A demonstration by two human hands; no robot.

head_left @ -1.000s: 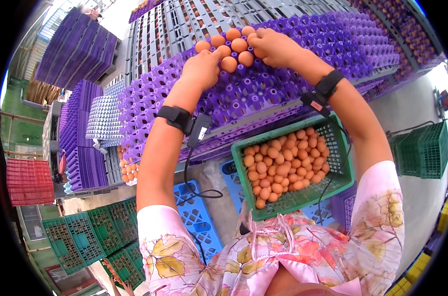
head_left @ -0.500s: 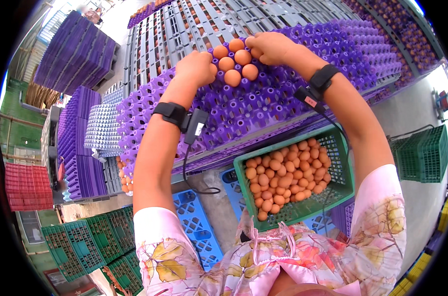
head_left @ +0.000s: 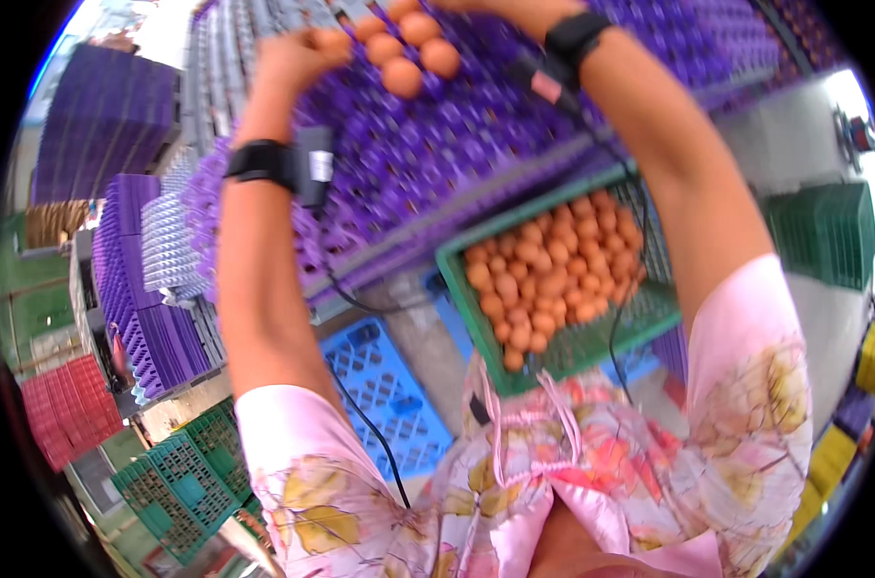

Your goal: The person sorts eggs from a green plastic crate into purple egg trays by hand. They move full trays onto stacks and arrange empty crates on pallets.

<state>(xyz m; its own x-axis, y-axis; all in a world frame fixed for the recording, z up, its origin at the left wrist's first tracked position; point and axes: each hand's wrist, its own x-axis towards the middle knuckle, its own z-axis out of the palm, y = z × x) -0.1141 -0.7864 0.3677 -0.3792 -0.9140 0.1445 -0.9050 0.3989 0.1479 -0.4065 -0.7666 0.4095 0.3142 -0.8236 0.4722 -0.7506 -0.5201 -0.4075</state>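
A small cluster of brown eggs [head_left: 401, 77] sits on a purple egg tray [head_left: 399, 154] at the top of the picture. My left hand [head_left: 288, 69], blurred by motion, is closed at the left side of the cluster, with an egg [head_left: 333, 44] at its fingertips. My right hand [head_left: 466, 5] reaches to the far side of the cluster; the picture's upper edge cuts off its fingers, so its grip is hidden. Below the trays stands a green crate [head_left: 601, 362], tilted in view, holding many loose brown eggs [head_left: 553, 279]. Both wrists wear black bands with cables.
Purple tray stacks [head_left: 105, 125] stand at far left, beside pale grey trays [head_left: 172, 236]. Red crates [head_left: 71, 409] and green crates [head_left: 182, 482] are lower left, more green crates [head_left: 822, 236] at right. A blue slatted pallet [head_left: 389, 405] lies on the floor. Cables hang from my wrists.
The view has shifted, so the trays and eggs appear higher and further left. Both hands stay beside the egg cluster; my right hand's fingers have left the picture.
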